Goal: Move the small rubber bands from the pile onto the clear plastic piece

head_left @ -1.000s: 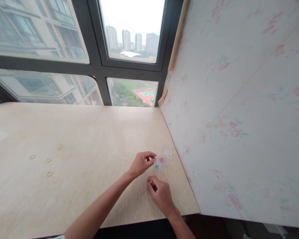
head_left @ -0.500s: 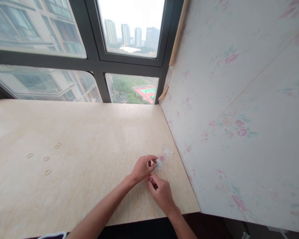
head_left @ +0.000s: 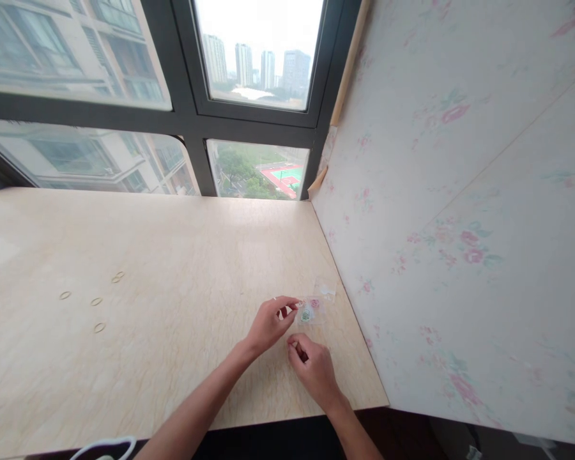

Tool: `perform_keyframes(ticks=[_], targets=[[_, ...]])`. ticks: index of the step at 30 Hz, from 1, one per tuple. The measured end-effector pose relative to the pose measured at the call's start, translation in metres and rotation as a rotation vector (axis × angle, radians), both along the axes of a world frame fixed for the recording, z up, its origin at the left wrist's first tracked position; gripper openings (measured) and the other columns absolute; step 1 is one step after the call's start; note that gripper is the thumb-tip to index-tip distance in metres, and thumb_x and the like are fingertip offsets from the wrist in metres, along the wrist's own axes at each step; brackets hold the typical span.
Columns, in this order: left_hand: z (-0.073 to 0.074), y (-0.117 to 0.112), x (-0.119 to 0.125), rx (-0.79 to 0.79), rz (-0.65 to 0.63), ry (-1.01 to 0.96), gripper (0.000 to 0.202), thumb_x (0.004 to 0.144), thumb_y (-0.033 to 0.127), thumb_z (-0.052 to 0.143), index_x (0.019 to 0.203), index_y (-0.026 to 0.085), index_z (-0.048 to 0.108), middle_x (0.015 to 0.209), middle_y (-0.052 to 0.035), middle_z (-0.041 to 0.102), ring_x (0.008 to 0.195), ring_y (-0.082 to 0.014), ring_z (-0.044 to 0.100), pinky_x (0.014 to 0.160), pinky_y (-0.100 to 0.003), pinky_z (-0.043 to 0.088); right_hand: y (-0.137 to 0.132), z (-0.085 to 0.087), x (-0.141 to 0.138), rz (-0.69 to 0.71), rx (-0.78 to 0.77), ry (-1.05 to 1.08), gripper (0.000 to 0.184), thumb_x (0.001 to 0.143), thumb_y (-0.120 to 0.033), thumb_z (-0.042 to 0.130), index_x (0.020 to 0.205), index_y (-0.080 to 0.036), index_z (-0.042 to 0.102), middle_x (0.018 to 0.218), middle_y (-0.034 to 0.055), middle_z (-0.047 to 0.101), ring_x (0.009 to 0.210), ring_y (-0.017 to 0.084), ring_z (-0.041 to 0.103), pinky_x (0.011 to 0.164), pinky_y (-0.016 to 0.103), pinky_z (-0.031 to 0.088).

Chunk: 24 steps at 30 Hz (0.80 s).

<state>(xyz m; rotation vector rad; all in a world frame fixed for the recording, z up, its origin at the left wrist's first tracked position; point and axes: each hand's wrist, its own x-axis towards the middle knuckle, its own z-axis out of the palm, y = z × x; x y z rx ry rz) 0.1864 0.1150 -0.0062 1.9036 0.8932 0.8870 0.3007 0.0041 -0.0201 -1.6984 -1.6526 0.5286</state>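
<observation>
Yellowish rubber bands [head_left: 96, 301] lie scattered at the far left of the wooden table [head_left: 182, 255], well apart from both hands. Nearer the wall, the left hand [head_left: 267, 324] pinches the near edge of a small clear plastic bag [head_left: 310, 311], which lies just right of its fingertips. The right hand [head_left: 316, 372] rests curled just below, fingers closed, contents hidden.

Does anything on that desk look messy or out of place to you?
Only small things. A few thin rubber bands lie scattered singly on the left of the table, far from the small clear bag at the fingertips of the left hand. The right hand is beside it. Nothing looks spilled or damaged.
</observation>
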Motion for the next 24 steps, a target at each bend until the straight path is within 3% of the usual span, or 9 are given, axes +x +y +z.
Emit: perform_keyframes(ticks=[5, 8, 13, 18, 24], targets=[[-0.004, -0.001, -0.038, -0.07, 0.187, -0.02, 0.017, 0.082, 0.027, 0.058, 0.093, 0.019, 0.068, 0.079, -0.0038, 0.07, 0.059, -0.0123, 0.056, 0.057, -0.024, 0.046, -0.002, 0.001, 0.0, -0.028, -0.005, 0.087, 0.02, 0.09, -0.032, 0.049, 0.088, -0.019, 0.065, 0.053, -0.0039, 0.053, 0.049, 0.012, 0.051, 0.051, 0.021, 0.037], [-0.006, -0.006, -0.061, -0.124, 0.266, -0.013, 0.019, 0.083, 0.033, 0.057, 0.09, 0.02, 0.069, 0.075, -0.0036, 0.07, 0.058, -0.0136, 0.057, 0.056, -0.025, 0.045, -0.001, 0.004, -0.006, -0.095, -0.079, 0.358, 0.027, 0.09, -0.043, 0.05, 0.09, -0.019, 0.063, 0.054, -0.0042, 0.051, 0.048, 0.012, 0.05, 0.048, 0.02, 0.039], [0.007, -0.032, -0.082, -0.217, 0.195, -0.11, 0.022, 0.089, 0.034, 0.051, 0.094, 0.019, 0.067, 0.079, -0.0044, 0.07, 0.063, -0.0142, 0.059, 0.059, -0.025, 0.047, 0.01, 0.014, -0.041, -0.062, -0.25, 0.805, 0.04, 0.087, -0.056, 0.052, 0.091, -0.017, 0.058, 0.054, -0.0046, 0.052, 0.042, 0.009, 0.045, 0.038, 0.018, 0.036], [0.025, -0.057, -0.1, -0.218, 0.142, -0.175, 0.024, 0.094, 0.032, 0.045, 0.094, 0.02, 0.066, 0.081, -0.0045, 0.068, 0.07, -0.0149, 0.061, 0.066, -0.026, 0.048, 0.022, 0.016, -0.082, 0.055, -0.252, 0.929, 0.039, 0.088, -0.055, 0.054, 0.088, -0.016, 0.058, 0.055, -0.004, 0.052, 0.044, 0.008, 0.045, 0.038, 0.017, 0.035], [0.021, -0.07, -0.124, -0.239, 0.223, -0.224, 0.024, 0.095, 0.032, 0.045, 0.097, 0.018, 0.065, 0.071, -0.003, 0.066, 0.065, -0.0148, 0.059, 0.064, -0.026, 0.047, 0.027, 0.011, -0.107, 0.138, -0.32, 0.961, 0.042, 0.088, -0.056, 0.053, 0.089, -0.015, 0.059, 0.055, -0.0032, 0.053, 0.043, 0.009, 0.045, 0.037, 0.018, 0.035]])
